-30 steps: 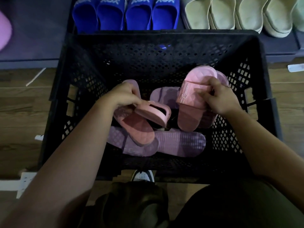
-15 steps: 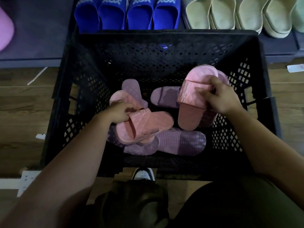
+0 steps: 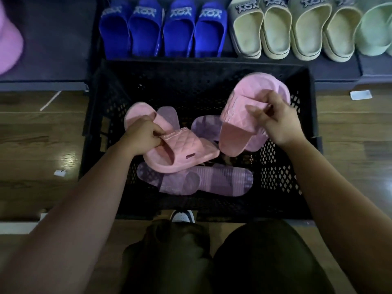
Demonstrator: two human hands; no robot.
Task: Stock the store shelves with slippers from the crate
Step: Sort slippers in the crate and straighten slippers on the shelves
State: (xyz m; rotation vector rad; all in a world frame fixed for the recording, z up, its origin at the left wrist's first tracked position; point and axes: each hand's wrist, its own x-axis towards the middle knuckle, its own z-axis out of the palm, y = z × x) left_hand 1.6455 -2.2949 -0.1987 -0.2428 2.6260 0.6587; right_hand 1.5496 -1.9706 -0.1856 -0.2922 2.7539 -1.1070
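- The left hand (image 3: pixel 142 134) grips a pink slipper (image 3: pixel 186 153) by its strap, in the crate (image 3: pixel 191 81).
- The right hand (image 3: pixel 277 122) pinches a second slipper (image 3: pixel 239 124) and hides part of its strap.
- Purple slippers (image 3: pixel 222 179) lie underneath, partly covered.
- Blue slippers (image 3: pixel 146 32) on the shelf (image 3: pixel 59 39) are cut off on top.

The crate (image 3: pixel 191 85) sits on the floor (image 3: pixel 42 145); the shelf (image 3: pixel 55 45) at its twelve o'clock carries a row of slippers (image 3: pixel 146 35). Inside the crate lie loose slippers (image 3: pixel 222 179).

White lettering resembling "YOY" crosses the straps of the blue slippers (image 3: pixel 146 35) and cream slippers (image 3: pixel 275 28); the pink slipper (image 3: pixel 186 149) strap's embossing is unreadable.
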